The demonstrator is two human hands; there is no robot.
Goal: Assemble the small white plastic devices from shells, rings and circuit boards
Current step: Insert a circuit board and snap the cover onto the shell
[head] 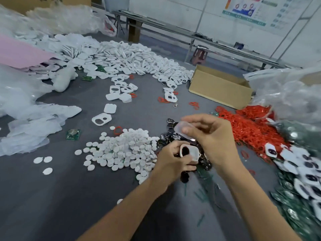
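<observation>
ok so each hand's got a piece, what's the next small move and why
Probably lower the cover pinched in the right hand onto the shell gripped by the left hand, then press them together. The shell's dark opening faces up just below the cover, and the two pieces are apart. The cover is blurred, so its exact fit is a guess.

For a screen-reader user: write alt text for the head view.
The person's left hand holds a white shell while the right hand pinches a white cover above it, over a grey table heaped with white discs, red rings and green circuit boards.
</observation>
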